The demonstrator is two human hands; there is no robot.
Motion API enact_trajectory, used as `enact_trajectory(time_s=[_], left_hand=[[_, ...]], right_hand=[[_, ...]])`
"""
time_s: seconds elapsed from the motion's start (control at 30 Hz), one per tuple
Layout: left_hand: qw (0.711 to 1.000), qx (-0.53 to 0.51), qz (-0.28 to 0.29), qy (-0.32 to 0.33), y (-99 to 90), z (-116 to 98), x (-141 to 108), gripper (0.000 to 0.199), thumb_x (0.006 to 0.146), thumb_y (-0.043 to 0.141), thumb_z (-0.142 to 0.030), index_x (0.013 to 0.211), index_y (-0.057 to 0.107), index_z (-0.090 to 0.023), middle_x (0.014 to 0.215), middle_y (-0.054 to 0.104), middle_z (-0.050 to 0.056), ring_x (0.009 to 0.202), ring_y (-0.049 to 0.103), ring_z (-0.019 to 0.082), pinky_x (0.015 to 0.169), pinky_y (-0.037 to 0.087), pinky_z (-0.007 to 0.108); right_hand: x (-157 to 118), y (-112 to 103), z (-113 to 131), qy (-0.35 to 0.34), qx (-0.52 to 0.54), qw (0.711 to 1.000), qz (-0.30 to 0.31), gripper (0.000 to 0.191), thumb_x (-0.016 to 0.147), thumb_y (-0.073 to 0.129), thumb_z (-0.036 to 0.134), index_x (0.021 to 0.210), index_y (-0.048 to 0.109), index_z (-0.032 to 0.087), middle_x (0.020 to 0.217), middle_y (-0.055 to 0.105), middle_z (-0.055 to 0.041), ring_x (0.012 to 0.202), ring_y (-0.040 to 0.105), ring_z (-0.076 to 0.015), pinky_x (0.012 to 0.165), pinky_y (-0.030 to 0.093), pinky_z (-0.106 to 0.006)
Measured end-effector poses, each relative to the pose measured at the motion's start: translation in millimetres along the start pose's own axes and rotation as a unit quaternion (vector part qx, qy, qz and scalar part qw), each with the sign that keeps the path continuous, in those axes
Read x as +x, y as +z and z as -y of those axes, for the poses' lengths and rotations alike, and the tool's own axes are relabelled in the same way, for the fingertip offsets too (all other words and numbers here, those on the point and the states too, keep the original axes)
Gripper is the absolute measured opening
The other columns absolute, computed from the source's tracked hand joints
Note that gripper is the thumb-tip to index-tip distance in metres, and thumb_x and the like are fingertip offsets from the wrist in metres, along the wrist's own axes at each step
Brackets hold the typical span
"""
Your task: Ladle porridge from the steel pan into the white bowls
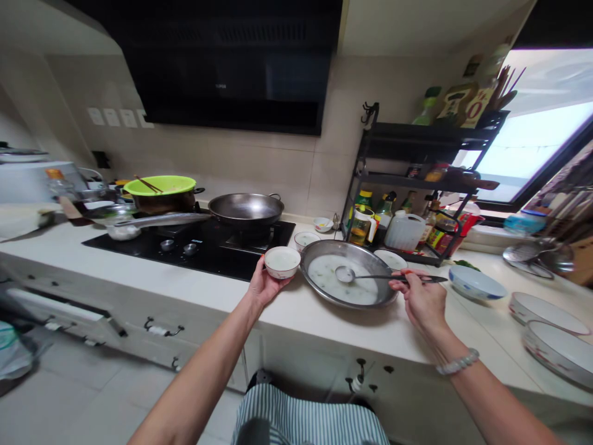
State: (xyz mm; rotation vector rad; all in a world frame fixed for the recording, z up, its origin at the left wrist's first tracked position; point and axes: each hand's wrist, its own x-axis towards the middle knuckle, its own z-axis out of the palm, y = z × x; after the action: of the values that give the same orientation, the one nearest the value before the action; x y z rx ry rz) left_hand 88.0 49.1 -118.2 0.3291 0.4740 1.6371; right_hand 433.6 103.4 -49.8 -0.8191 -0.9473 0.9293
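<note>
My left hand [267, 286] grips a small white bowl [282, 272] filled with pale liquid, just left of a wide steel basin [319, 292]. In my right hand [422, 303] is the dark handle of a ladle [345, 274], its round metal head over the basin. Milky soup or porridge [343, 292] with green bits fills the basin's lower part. Behind the basin's rim stand a second small bowl [306, 238] on the left and another bowl [390, 259] on the right, both holding pale liquid.
A black gas stove [208, 259] carries a wok [246, 209] and a pot under a lime-green basin [160, 185]. A black spice rack [435, 183] with bottles stands behind. Right of my hand are a blue-white bowl [477, 283] and white dishes [551, 353].
</note>
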Motion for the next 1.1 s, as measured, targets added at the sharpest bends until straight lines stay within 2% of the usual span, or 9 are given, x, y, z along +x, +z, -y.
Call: enact_trajectory(time_s=[0.43,0.87,1.1], left_hand=[[1.000,-0.002,0.008,-0.005,-1.8,-0.6,0.6,0.060,0.092,0.051,-0.051,0.145,0.043,-0.023,0.127,0.065,0.016,0.109,0.065,0.033,0.085,0.057,0.050],[1.000,0.000,0.008,-0.003,-2.2,-0.3,1.1,0.055,0.092,0.052,-0.051,0.139,0.049,-0.022,0.124,0.066,0.015,0.110,0.065,0.033,0.084,0.058,0.050],[1.000,-0.004,0.010,-0.005,-4.0,-0.4,1.9,0.055,0.091,0.053,-0.050,0.139,0.049,-0.024,0.126,0.065,0.015,0.111,0.065,0.033,0.085,0.057,0.051]], right_hand=[[-0.6,-3.5,-1.8,0.006,-0.005,1.000,-0.008,0.030,0.056,0.080,0.028,0.073,0.062,0.013,0.062,0.068,-0.0054,0.041,0.062,-0.0136,0.041,0.055,-0.022],[-1.4,-4.0,-1.2,0.018,0.002,1.000,-0.008,0.025,0.055,0.079,0.024,0.071,0.063,0.014,0.062,0.069,-0.0043,0.042,0.062,-0.0133,0.042,0.055,-0.023],[-0.6,-6.0,-4.6,0.020,0.001,1.000,-0.005,0.030,0.057,0.082,0.026,0.074,0.062,0.013,0.064,0.067,-0.0053,0.043,0.062,-0.0138,0.042,0.055,-0.023]])
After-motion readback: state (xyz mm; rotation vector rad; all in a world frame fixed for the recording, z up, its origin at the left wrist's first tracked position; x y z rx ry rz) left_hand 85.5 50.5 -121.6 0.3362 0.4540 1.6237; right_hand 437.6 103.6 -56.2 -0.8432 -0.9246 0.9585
